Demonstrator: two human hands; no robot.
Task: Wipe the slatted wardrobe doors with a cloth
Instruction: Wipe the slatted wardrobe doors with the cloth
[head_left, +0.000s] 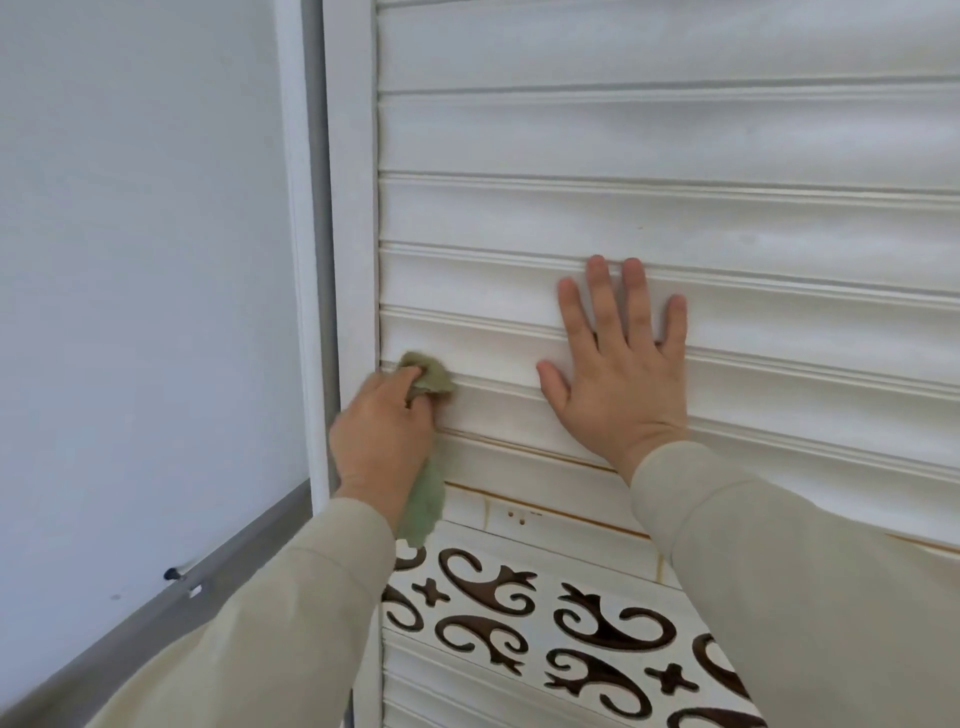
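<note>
We note a white-painted wooden slatted door, matt and ribbed with worn brownish edges, a soft fuzzy green cloth against its lower left slats, and a smooth grey metal strip left of it.

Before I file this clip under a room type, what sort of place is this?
Probably a home room with a fitted wardrobe: a white slatted wooden door, a white panel with dark scroll cut-outs below it, and a plain white wall alongside.
</note>
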